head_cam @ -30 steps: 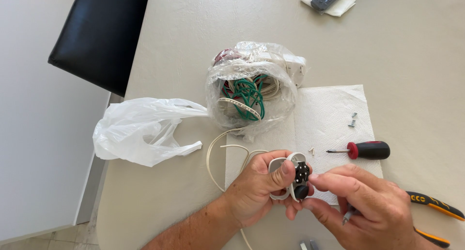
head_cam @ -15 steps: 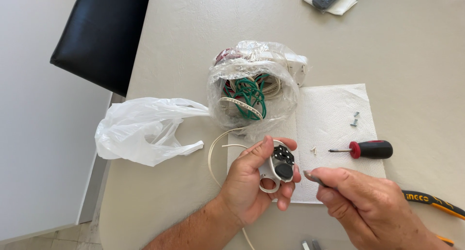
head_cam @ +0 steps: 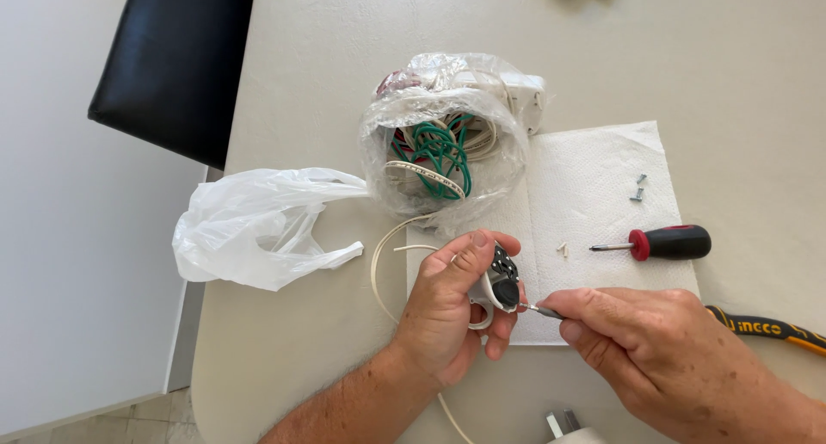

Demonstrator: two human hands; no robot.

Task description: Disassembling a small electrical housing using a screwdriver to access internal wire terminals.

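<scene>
Now the right hand (head_cam: pixel 662 354) is pinching a thin metal tool (head_cam: pixel 540 309) against the plug (head_cam: pixel 502 280); the left hand (head_cam: pixel 447 315) is still gripping the plug.

On the pale worktop (head_cam: pixel 731 83) lay a white paper towel (head_cam: pixel 594 177) bearing two small screws (head_cam: pixel 637 187) and a red-and-black screwdriver (head_cam: pixel 667 243). A clear bag of tangled green and white wires (head_cam: pixel 439 147) stood beside a crumpled white plastic bag (head_cam: pixel 249 229). A black chair (head_cam: pixel 176 61) stood at the worktop's far left edge.

L hand (head_cam: pixel 447 311) & R hand (head_cam: pixel 654 354), both clenched
</scene>
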